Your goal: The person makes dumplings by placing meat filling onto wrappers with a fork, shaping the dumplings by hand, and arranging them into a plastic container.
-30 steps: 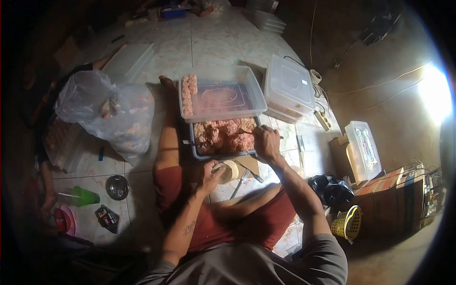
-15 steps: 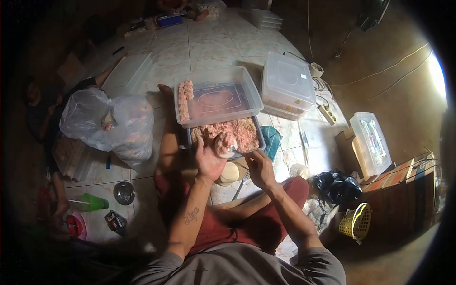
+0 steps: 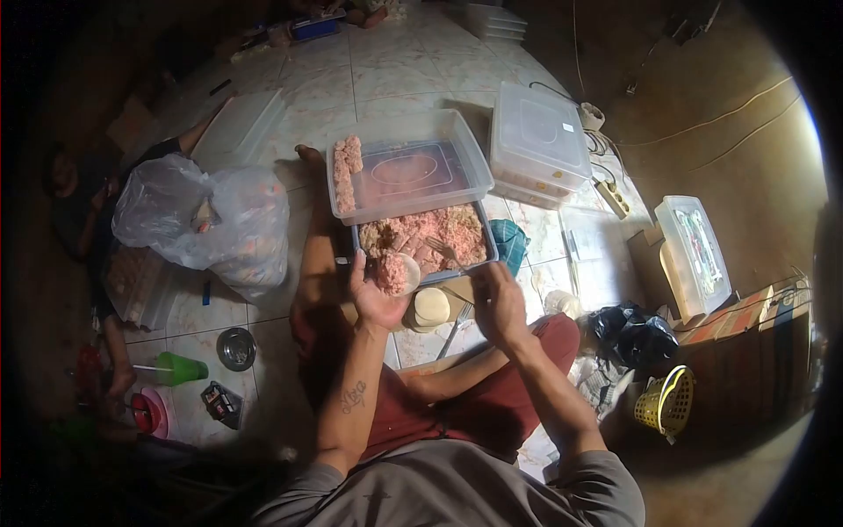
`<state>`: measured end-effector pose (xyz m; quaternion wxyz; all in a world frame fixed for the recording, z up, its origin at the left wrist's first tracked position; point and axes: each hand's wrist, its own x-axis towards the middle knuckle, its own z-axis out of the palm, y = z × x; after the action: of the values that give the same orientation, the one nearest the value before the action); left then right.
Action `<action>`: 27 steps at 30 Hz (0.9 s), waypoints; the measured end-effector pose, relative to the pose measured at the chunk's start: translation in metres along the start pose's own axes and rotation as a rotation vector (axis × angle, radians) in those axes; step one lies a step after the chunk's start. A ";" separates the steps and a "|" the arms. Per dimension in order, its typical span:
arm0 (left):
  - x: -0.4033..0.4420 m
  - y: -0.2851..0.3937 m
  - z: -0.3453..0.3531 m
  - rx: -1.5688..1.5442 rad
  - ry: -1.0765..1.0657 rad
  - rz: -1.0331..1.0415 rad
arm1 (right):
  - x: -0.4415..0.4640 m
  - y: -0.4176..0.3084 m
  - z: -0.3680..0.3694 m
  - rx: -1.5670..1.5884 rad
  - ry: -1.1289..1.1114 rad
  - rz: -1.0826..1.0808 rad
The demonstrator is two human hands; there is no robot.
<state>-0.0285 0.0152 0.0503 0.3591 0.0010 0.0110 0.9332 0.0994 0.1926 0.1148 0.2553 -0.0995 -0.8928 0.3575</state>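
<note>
On my left hand (image 3: pixel 376 303), with the fingers curled around its edge, rests a thin pale round wrapper (image 3: pixel 409 279) bearing a lump of pink minced filling (image 3: pixel 392 273). My right hand (image 3: pixel 500 303) grips a fork (image 3: pixel 446 253), its tines over the tray of pink and brownish mince (image 3: pixel 452 230). Across the back of that tray sits a clear plastic container (image 3: pixel 439 200) with a row of filled pink pieces (image 3: pixel 347 167) along its left side. A stack of pale round wrappers (image 3: pixel 431 306) stands between my hands, in front of the tray.
A second fork (image 3: pixel 457 327) lies by the wrappers. Lidded clear boxes (image 3: pixel 537 140) stand at back right, a stuffed plastic bag (image 3: pixel 246 228) at left. A yellow basket (image 3: pixel 664 406) and black bag (image 3: pixel 628 334) are to the right. Another person (image 3: pixel 83 202) is at far left.
The fork has moved away from the filling on the wrapper to over the mince tray. My left hand has shifted slightly left and down, and the wrapper's filling shows more openly.
</note>
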 end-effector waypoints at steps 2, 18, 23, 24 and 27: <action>0.000 -0.006 0.006 0.098 0.031 0.037 | 0.000 -0.001 0.017 -0.052 -0.026 -0.029; -0.021 -0.001 0.010 0.076 -0.021 -0.189 | 0.009 0.044 0.046 -0.192 -0.104 -0.044; -0.031 0.005 -0.009 0.166 0.161 -0.074 | 0.029 -0.004 -0.010 0.025 -0.248 0.028; -0.031 0.010 -0.009 0.164 0.022 -0.138 | 0.030 -0.015 -0.018 -0.008 -0.320 -0.102; -0.036 0.003 0.000 0.316 0.116 -0.098 | 0.018 -0.027 -0.024 -0.063 -0.473 -0.181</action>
<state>-0.0042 -0.0110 0.0503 0.3981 0.0030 0.1785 0.8998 0.0971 0.1930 0.1550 0.0673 0.0591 -0.9436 0.3187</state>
